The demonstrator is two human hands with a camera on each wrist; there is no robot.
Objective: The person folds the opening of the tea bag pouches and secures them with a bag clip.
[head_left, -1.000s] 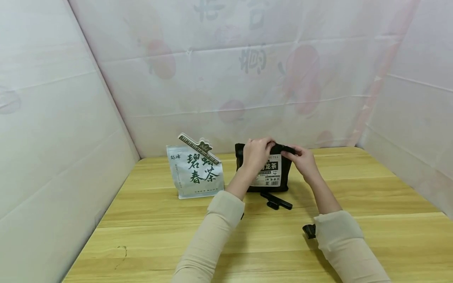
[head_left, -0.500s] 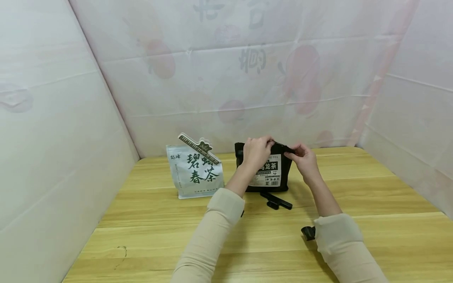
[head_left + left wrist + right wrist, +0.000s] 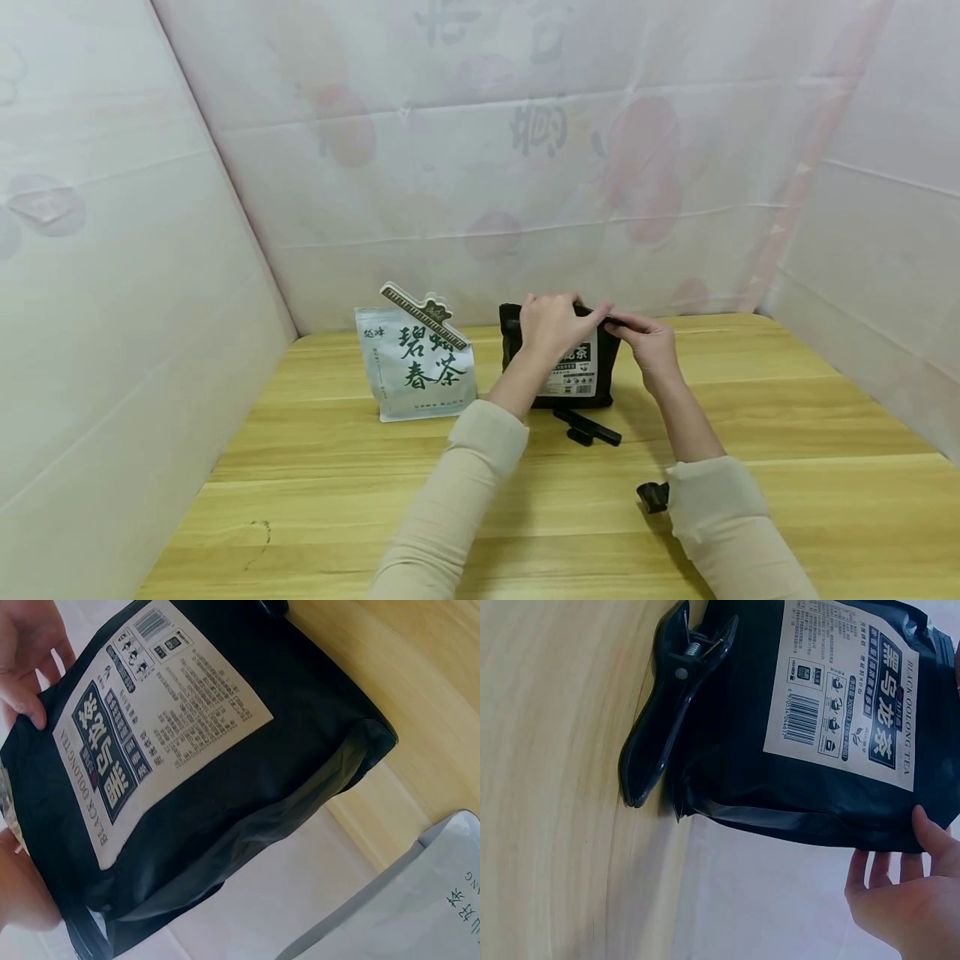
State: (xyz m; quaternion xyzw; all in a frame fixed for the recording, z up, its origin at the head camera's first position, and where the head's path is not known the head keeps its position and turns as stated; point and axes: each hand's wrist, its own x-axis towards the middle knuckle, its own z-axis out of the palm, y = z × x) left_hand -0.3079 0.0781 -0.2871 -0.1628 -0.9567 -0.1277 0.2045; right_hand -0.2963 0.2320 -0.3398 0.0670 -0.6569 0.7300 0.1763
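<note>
A black tea bag (image 3: 558, 389) with a pale label stands upright toward the back of the table. The label reads "Black Oolong Tea" in the left wrist view. My right hand (image 3: 651, 346) pinches the bag's upper right corner, its thumb on the label side and its fingers behind, as the right wrist view shows. On the bag's top edge, my left hand (image 3: 553, 327) has its fingers hooked over and its thumb stretched toward the right hand. A black spring clip (image 3: 676, 705) lies on the table right in front of the bag.
A pale green-white tea bag (image 3: 420, 371) stands to the left, with a piano-key patterned clip (image 3: 426, 313) slanting across its upper right corner. Another black clip (image 3: 652, 497) lies nearer, beside the right sleeve. Fabric walls (image 3: 487, 275) enclose the wooden table (image 3: 300, 500) on three sides.
My left thumb has spread out to the right along the bag's top, covering part of the label's upper edge. My right hand has stayed at the upper right corner.
</note>
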